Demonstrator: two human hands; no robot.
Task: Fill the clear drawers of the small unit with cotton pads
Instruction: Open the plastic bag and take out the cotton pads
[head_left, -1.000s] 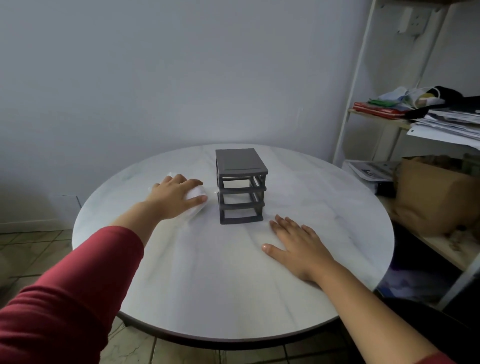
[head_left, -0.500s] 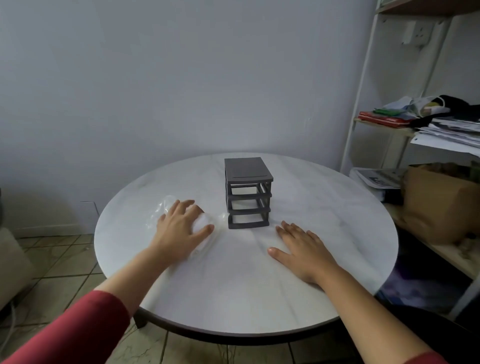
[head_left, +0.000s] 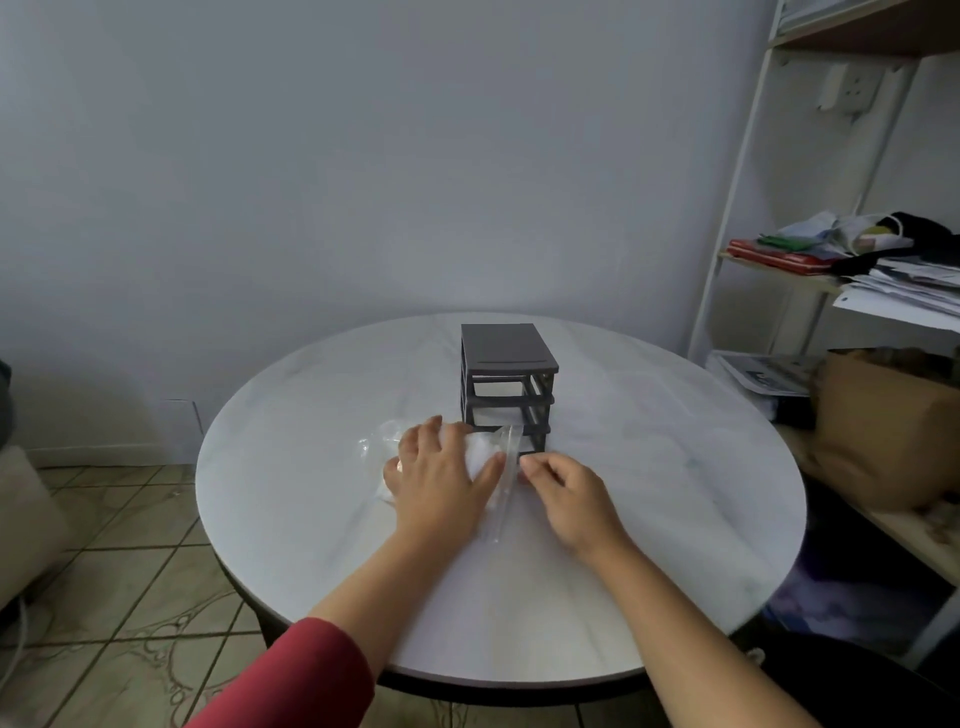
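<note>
A clear bag (head_left: 378, 446) of cotton pads (head_left: 480, 452) lies on the round counter (head_left: 649, 467), just in front of the grey drawer unit (head_left: 506, 358) and a little to its left. The left hand (head_left: 441, 475) grips the bag from above, fingers curled over the pads. The right hand (head_left: 566, 491) pinches the bag's clear edge directly before the unit.

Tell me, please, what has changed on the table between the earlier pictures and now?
The left hand drew the bag of cotton pads from the left of the drawer unit to just in front of it. The right hand lifted off the table, moved left and now seems to pinch the bag's clear edge. The left hand keeps its hold on the bag; the unit stands where it was.
</note>
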